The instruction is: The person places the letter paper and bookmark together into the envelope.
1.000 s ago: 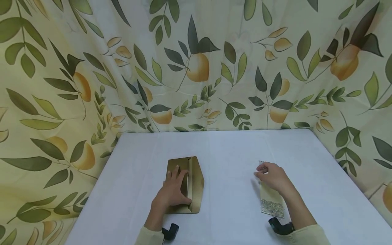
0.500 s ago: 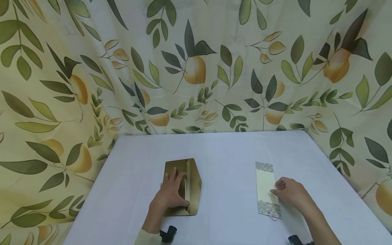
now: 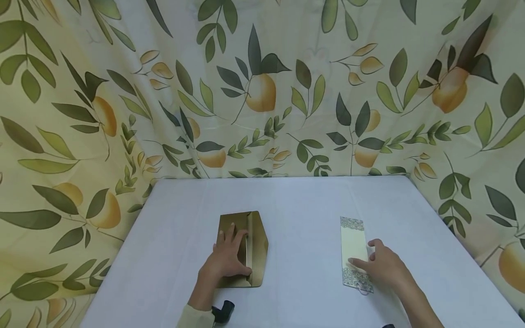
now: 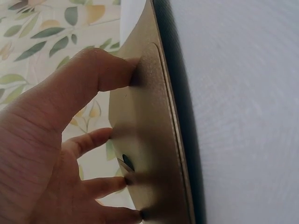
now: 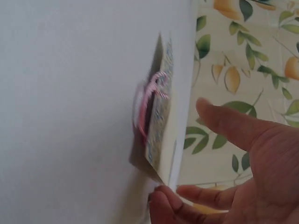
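Note:
A gold envelope [image 3: 259,241] lies with its pointed flap opened to the right. My left hand [image 3: 224,258] rests on it, thumb and fingers spread along the mouth; a pale strip shows there. In the left wrist view, the thumb and fingertips press on the gold paper [image 4: 154,121]. To the right is a narrow cream card [image 3: 353,243] with grey lace-patterned bands at both ends. A twisted pink cord [image 5: 148,100] loops from its near end. My right hand [image 3: 385,266] is at the card's right edge, thumb extended over its lower part, fingertips right by the edge.
Both things lie on a white-covered table [image 3: 295,218]. Behind it and at the sides hangs a curtain [image 3: 229,91] printed with leaves and fruit. A black wrist device [image 3: 223,312] sits by my left sleeve [image 3: 196,317].
My right hand has moved down and right from the card's upper part to its right edge, uncovering the card; its thumb now reaches over the lower part. The left hand stays on the envelope.

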The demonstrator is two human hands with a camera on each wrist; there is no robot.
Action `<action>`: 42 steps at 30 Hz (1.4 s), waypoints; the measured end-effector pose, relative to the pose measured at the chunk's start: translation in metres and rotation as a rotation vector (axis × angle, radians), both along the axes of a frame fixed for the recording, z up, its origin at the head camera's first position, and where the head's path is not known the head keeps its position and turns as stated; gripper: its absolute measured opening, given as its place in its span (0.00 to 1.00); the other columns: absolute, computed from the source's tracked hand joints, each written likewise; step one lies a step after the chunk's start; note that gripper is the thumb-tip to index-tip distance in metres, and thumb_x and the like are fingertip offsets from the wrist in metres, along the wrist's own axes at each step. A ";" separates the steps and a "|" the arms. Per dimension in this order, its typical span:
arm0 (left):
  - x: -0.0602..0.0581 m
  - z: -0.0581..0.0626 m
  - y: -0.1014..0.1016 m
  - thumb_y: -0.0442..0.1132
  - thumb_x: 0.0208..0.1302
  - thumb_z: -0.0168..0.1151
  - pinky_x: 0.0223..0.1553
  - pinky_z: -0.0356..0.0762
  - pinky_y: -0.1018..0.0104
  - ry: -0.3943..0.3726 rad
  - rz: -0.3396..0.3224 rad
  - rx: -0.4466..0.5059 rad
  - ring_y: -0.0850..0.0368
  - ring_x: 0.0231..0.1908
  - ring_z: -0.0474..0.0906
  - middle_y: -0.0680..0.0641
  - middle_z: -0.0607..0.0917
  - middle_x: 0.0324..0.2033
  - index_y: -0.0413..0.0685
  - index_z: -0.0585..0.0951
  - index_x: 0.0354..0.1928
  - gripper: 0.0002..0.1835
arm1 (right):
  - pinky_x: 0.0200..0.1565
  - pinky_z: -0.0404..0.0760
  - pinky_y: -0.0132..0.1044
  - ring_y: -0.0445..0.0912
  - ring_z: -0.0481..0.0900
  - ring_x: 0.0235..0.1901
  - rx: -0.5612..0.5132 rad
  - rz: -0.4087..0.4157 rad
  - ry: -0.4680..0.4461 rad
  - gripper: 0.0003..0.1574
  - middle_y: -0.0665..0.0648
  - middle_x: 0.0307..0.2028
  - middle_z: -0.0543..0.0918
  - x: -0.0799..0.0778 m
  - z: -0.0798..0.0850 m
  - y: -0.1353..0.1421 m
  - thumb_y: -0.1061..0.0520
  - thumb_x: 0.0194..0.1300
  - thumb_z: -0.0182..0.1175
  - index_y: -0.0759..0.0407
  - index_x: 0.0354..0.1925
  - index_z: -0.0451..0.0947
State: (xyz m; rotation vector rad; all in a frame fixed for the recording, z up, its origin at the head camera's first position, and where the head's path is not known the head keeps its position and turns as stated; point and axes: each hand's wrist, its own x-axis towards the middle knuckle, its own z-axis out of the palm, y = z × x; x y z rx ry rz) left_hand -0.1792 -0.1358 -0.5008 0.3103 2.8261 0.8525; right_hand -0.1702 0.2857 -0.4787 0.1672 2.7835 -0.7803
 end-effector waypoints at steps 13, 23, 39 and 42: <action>-0.001 0.001 0.001 0.47 0.41 0.85 0.61 0.56 0.19 0.007 -0.003 -0.017 0.19 0.73 0.45 0.31 0.52 0.78 0.51 0.67 0.72 0.53 | 0.38 0.79 0.63 0.69 0.77 0.39 -0.003 -0.006 0.056 0.75 0.84 0.43 0.69 0.000 -0.009 -0.020 0.48 0.49 0.83 0.78 0.71 0.42; 0.000 0.001 0.001 0.47 0.41 0.84 0.61 0.56 0.20 0.008 0.000 -0.029 0.19 0.74 0.45 0.31 0.53 0.78 0.51 0.67 0.72 0.53 | 0.39 0.80 0.65 0.70 0.81 0.40 0.015 0.081 0.071 0.68 0.86 0.45 0.76 -0.002 -0.010 -0.024 0.50 0.51 0.81 0.67 0.73 0.46; -0.001 0.003 0.000 0.47 0.42 0.84 0.62 0.54 0.19 -0.008 -0.002 -0.027 0.18 0.73 0.44 0.30 0.51 0.78 0.51 0.66 0.73 0.53 | 0.34 0.80 0.55 0.60 0.80 0.36 0.037 0.108 0.097 0.58 0.81 0.49 0.78 0.000 -0.008 -0.030 0.56 0.57 0.77 0.59 0.75 0.54; 0.000 0.003 0.000 0.47 0.43 0.83 0.62 0.54 0.20 -0.011 -0.004 -0.032 0.19 0.74 0.43 0.31 0.51 0.78 0.52 0.66 0.73 0.53 | 0.32 0.80 0.53 0.58 0.80 0.35 0.030 0.106 0.084 0.56 0.80 0.46 0.78 0.000 -0.009 -0.032 0.57 0.58 0.76 0.60 0.75 0.56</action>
